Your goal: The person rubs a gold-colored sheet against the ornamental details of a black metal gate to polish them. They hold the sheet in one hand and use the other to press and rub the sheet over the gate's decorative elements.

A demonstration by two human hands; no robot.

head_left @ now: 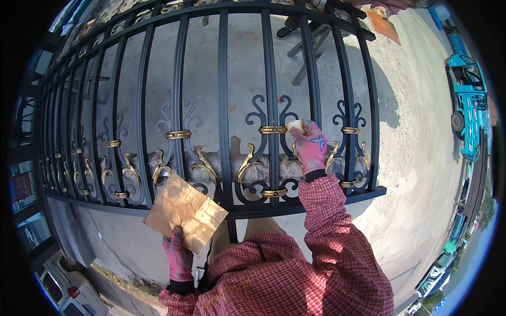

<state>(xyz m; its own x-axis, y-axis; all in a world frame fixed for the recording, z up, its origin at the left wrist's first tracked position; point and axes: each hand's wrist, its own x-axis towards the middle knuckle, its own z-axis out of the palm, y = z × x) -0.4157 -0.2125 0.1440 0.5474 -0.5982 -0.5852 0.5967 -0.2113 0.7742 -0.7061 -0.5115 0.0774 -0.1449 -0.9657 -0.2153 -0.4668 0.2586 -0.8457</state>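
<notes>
A dark metal fence panel (pixel 223 105) with scrolled ornaments lies in front of me, several of its bands and leaf shapes coloured gold. My left hand (pixel 179 258), in a pink and grey glove, grips a piece of cardboard (pixel 184 210) smeared with gold, its thumb on top. My right hand (pixel 311 145), in a pink glove with a blue mark, is closed on a small whitish pad (pixel 297 125), which looks like a sponge. That pad is beside a gold band (pixel 273 129) on one upright bar; whether it touches the scroll there I cannot tell.
At the far side, another person's shoe (pixel 283 32) shows near a dark trestle (pixel 311 52), and a brown board (pixel 383 25) is at the upper right. A turquoise three-wheeled truck (pixel 468 100) stands at the right. A white vehicle (pixel 71 289) is at the lower left.
</notes>
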